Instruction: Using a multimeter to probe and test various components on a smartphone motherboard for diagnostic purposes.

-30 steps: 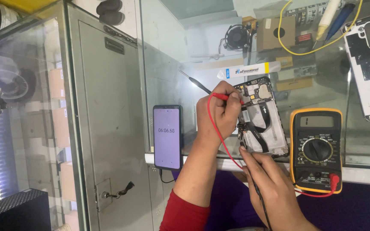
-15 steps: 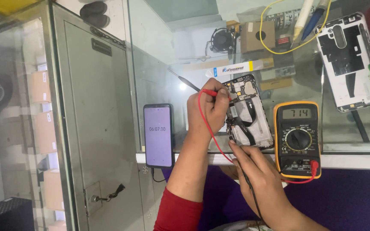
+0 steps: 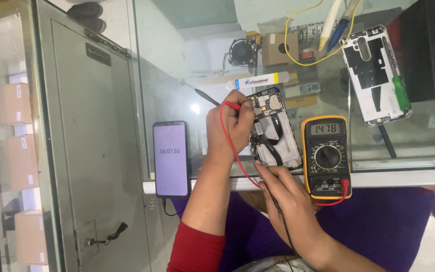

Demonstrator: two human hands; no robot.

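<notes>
A glass bench (image 3: 409, 136) fills the frame's upper right (its edge (image 3: 404, 179) runs across centre); left hand (image 3: 229, 126) fingers pinch a red probe (image 3: 231, 105) over the opened phone (image 3: 274, 128), right hand (image 3: 283, 189) fingers grip a black lead (image 3: 278, 214) beside the multimeter (image 3: 327, 153).

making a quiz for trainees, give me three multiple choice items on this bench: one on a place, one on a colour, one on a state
1. Where is the multimeter?
A. right of the open phone
B. left of the lit phone
C. on the floor

2. What colour is the lead in the left hand?
A. green
B. red
C. white

3. What state is the multimeter in?
A. display blank
B. shut in a case
C. on, display showing digits

Answers: 1 A, it lies just right of the opened phone. 2 B, a red wire loops from that hand. 3 C, digits show on its display, while the right hand holds a black lead.
</notes>
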